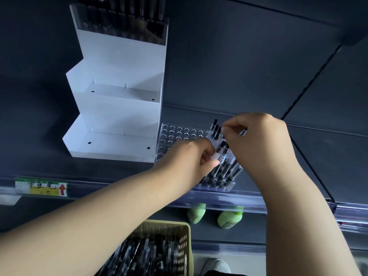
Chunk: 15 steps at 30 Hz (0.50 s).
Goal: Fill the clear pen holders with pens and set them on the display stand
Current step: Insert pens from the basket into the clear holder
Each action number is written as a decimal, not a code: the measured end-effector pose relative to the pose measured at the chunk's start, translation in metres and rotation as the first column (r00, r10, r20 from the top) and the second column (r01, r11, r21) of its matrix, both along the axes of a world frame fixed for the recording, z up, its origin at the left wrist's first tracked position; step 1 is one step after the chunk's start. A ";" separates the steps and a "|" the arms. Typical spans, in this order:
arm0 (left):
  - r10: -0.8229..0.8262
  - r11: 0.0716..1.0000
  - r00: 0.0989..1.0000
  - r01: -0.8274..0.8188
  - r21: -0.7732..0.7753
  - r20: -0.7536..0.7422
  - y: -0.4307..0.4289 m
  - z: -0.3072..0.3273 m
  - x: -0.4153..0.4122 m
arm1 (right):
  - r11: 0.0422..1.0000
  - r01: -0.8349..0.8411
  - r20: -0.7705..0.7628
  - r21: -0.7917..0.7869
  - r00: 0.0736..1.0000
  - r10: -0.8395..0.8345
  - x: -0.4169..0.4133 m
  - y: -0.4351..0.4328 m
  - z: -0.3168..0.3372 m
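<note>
Pens (216,134) stand bunched between both hands: left hand (189,158) grips the bundle, right hand (258,144) pinches one, over the clear pen holder (179,132); display stand (119,108) stays left of them.

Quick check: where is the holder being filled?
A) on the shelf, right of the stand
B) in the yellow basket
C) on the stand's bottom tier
A: the holder sits on the shelf right of the stand, the left hand and right hand gripping pens over it.
</note>
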<state>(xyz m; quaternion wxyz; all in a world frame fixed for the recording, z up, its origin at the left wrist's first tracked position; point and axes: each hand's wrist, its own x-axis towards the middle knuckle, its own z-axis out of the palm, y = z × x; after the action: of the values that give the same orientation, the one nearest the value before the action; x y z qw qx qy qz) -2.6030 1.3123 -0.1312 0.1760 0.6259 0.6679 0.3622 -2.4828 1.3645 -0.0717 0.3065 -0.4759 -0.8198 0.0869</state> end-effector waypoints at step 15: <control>0.076 0.997 0.994 -0.077 -0.013 -0.074 -0.036 0.013 -0.020 | 0.993 -0.040 0.066 0.115 0.997 0.033 0.009 -0.037 -0.003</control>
<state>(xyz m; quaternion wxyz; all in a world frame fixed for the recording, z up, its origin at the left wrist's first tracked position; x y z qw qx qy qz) -2.6233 1.2758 -0.1187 0.1422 0.6114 0.7002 0.3401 -2.4742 1.3271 -0.0747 0.3056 -0.4449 -0.8413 0.0293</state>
